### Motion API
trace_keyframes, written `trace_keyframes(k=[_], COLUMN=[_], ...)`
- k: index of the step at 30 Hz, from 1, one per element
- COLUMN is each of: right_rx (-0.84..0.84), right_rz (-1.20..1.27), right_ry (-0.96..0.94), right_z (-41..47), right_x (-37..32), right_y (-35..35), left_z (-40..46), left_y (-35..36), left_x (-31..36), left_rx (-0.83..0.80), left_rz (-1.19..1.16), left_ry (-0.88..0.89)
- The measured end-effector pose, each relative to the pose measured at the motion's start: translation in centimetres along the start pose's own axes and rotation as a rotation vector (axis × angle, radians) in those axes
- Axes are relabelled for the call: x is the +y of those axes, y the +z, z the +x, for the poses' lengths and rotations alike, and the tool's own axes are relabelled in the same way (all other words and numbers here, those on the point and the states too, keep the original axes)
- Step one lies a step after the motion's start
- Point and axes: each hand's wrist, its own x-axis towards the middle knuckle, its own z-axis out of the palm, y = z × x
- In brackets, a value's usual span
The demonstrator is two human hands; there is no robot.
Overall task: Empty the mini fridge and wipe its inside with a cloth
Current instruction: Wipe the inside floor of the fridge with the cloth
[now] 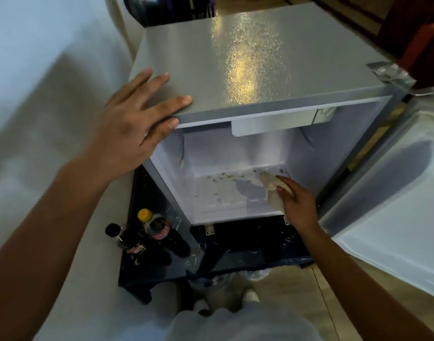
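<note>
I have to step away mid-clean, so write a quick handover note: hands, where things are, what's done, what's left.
Left hand: flat on the top front corner of the grey mini fridge, steadying it, holding nothing.
Right hand: inside, pressing a crumpled beige cloth at the floor's back right.
White door is open to the right.
Done: fridge emptied; three dark drink bottles stand on the dark stand at its left.
Left: brown specks along the back of the floor and a stain on the left wall.

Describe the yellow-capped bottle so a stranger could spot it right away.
Find the open mini fridge, then look at the dark stand beneath it, at its left front corner. Two dark soda bottles stand there; the wanted bottle is nearer the fridge and has a yellow cap, while its neighbour has a black cap.
</note>
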Motion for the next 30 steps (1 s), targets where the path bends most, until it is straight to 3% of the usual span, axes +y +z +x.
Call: trace_keyframes(k=[4,8,11,15,22,30], right_rx=[0.123,0.172,0.105,-0.047,-0.307,-0.12], right_rz=[-0.097,-0.265,-0.377,-0.616,-0.769,-0.771], right_ry=[0.067,0.02,-0.026,-0.043,-0.124,-0.093], right_z=[3.1,4.8,5.1,4.8,1.7,0.7], right_x=[1.2,0.9,2.0,3.2,5.2,8.4], right_y=[2.7,5.6,8.5,12.9,16.6,13.5], left_z=[0.2,0.8,1.7,4.1,4.5,4.2], left_y=[-0.2,-0.8,-1.4,-2.0,-0.6,-0.6], left_x=[-0.5,-0.9,-1.5,-2.3,-2.8,-2.6], left_rx=[-0.077,-0.112,-0.132,-0.298,-0.407,-0.365], left_rz=[-0.056,-0.098,-0.126,-0.119,-0.233,-0.252], left_ry=[0.011,0.047,0.092,0.076,0.112,0.093])
